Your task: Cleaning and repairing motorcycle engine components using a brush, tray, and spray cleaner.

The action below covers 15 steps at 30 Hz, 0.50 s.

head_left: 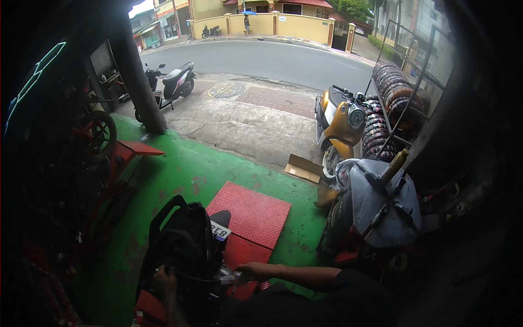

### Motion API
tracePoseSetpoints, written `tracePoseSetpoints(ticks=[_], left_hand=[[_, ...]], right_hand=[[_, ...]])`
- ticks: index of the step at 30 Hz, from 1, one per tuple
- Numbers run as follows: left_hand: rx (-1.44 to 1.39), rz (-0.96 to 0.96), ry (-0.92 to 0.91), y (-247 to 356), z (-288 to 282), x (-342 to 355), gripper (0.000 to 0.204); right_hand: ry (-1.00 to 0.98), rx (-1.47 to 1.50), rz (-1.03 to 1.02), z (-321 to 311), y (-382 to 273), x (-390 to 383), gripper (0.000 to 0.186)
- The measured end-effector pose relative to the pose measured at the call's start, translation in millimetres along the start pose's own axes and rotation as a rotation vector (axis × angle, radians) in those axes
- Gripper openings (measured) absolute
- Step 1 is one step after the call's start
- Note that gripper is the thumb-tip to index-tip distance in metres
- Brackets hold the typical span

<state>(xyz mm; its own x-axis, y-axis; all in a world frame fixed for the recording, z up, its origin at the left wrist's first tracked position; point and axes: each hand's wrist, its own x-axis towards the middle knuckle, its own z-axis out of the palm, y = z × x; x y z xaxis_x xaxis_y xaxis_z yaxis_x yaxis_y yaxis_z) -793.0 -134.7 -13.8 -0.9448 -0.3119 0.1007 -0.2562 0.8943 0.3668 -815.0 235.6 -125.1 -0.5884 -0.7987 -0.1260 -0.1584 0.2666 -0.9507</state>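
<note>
In front of me is the dark rear body of a scooter (182, 231), with a looped black grab rail (162, 213) at its far end and a number plate (220, 231) on its right side. My left hand (164, 282) is at the near left of this body, fingers curled in; what they hold is too dark to make out. From the right, my right hand (252, 271) reaches to the body's near right side, its fingers closed at a shiny, pale part (229, 277). A thin dark line (190, 277) runs between the hands.
A red ramp plate (253, 210) lies on the green floor (190, 169) beyond the scooter. To the right stand a grey-covered motorbike (384, 210), a yellow scooter (344, 122) and a tire rack (389, 103). A red lift (139, 148) is at left; a pillar (133, 71) rises behind.
</note>
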Motion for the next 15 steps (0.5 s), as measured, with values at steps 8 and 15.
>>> tracePoseSetpoints(ticks=[8, 15], left_hand=[[0.096, -0.053, -0.015, 12, -6, 1, 0.020], [0.066, -0.027, -0.023, 6, -3, 0, 0.020]], right_hand=[[0.110, -0.231, 0.014, 14, 2, -14, 0.097], [0.230, -0.277, 0.063, 13, 3, -14, 0.078]])
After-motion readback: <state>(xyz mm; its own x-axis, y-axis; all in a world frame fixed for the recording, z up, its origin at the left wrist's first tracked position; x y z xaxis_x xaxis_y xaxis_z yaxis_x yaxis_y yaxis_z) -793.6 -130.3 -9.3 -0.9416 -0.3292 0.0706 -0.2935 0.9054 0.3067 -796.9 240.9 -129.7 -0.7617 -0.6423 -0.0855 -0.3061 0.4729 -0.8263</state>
